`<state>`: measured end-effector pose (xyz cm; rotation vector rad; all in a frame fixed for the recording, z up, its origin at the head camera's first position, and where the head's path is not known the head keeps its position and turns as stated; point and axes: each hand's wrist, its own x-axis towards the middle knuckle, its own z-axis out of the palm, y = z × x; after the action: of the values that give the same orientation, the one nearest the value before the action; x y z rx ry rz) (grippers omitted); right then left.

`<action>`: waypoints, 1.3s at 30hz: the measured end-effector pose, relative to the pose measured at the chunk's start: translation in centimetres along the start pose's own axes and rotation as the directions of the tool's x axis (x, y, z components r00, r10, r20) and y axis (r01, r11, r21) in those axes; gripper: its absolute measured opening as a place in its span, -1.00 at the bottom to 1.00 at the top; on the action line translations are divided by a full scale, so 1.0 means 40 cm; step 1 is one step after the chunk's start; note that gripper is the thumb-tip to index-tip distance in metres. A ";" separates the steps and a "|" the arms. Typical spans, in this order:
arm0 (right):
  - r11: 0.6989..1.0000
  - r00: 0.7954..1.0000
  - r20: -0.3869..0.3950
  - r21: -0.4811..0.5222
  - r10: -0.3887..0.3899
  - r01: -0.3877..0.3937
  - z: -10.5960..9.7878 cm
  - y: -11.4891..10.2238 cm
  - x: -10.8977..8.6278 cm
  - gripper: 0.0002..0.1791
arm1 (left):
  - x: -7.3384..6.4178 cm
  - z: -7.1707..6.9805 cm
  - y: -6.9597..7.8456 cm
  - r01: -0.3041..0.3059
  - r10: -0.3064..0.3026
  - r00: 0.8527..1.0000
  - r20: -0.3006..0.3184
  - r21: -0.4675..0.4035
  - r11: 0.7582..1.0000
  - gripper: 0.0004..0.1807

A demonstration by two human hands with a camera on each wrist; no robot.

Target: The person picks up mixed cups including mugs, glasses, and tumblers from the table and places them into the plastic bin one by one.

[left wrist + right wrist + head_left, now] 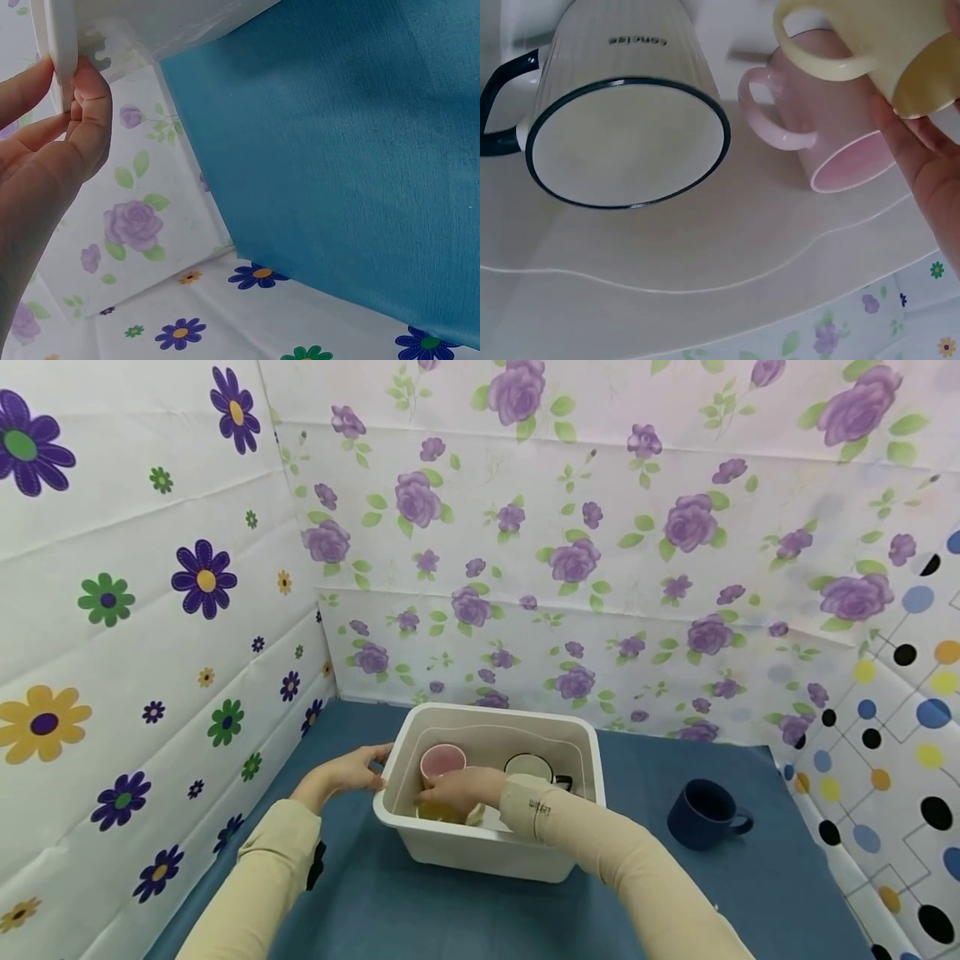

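Observation:
My left hand [345,774] grips the left rim of a white plastic bin [487,857], thumb on one side of the rim and fingers on the other in the left wrist view. Inside the bin, my right hand [465,787] holds a pale yellow mug [889,45] at its rim, close to the front left corner. A pink mug [817,105] stands beside it, and its handle shows in the right wrist view. Toward the bin's right side is a white mug [630,142] with a black rim and black handle.
A dark blue mug [701,817] stands on the blue table [375,902] to the right of the bin, its handle pointing right. Flowered sheets [480,510] hang behind and at the left, and a dotted sheet [907,777] hangs at the right.

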<state>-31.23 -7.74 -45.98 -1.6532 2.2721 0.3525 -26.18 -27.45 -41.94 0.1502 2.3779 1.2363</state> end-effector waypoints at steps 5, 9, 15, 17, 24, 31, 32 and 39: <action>0.993 0.996 -0.084 -0.112 0.022 -0.032 0.012 -0.005 0.015 -0.38 | -0.002 0.000 0.002 0.009 -0.009 1.000 -0.008 0.003 1.000 -0.19; 0.993 0.994 -0.099 -0.103 0.052 -0.062 0.017 -0.010 0.020 -0.37 | -0.003 0.002 0.005 0.015 -0.015 1.000 -0.008 -0.004 1.000 -0.18; 0.996 0.994 -0.066 -0.019 0.085 -0.087 0.025 -0.007 0.007 -0.24 | 0.002 0.004 0.003 0.018 -0.018 1.000 -0.003 0.004 1.000 -0.18; 0.995 0.994 -0.044 0.036 0.096 -0.095 0.028 -0.006 0.002 -0.19 | 0.002 0.004 0.002 0.020 -0.020 1.000 -0.009 0.010 1.000 -0.18; 0.986 0.995 0.036 0.135 0.096 -0.100 0.028 0.000 -0.022 -0.11 | 0.002 0.003 0.000 0.012 -0.012 1.000 -0.020 0.024 1.000 -0.19; 0.988 0.999 0.050 0.152 -0.007 -0.001 0.009 0.011 -0.058 -0.13 | 0.001 0.007 0.002 0.011 -0.011 1.000 -0.003 0.027 1.000 -0.18; 0.985 0.999 0.049 0.170 -0.017 0.008 0.005 0.012 -0.063 -0.13 | 0.001 0.006 0.002 0.010 -0.010 1.000 0.000 0.027 1.000 -0.19; 0.973 0.996 0.085 0.228 0.002 -0.021 -0.015 0.018 -0.093 -0.14 | 0.001 0.005 0.001 -0.004 0.004 1.000 -0.004 0.028 1.000 -0.20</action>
<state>-30.90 -4.50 -43.97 -1.4821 2.1698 0.1518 -26.14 -27.25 -42.02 0.1620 2.4001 1.2066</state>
